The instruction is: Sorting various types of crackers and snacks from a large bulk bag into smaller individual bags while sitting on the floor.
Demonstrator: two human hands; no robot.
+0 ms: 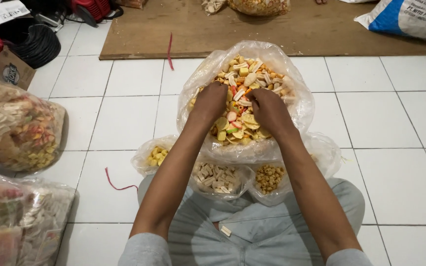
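Both hands are plunged into a large clear plastic bag (292,106) of mixed coloured crackers on the white tiled floor (124,123): left hand (210,102) and right hand (270,111) curled, digging in; whether they grip pieces I cannot tell

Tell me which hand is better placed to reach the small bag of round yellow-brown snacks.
Right. The right hand is in the big mixed bag, above the round-snack bag beside the right forearm; the left hand would cross over.
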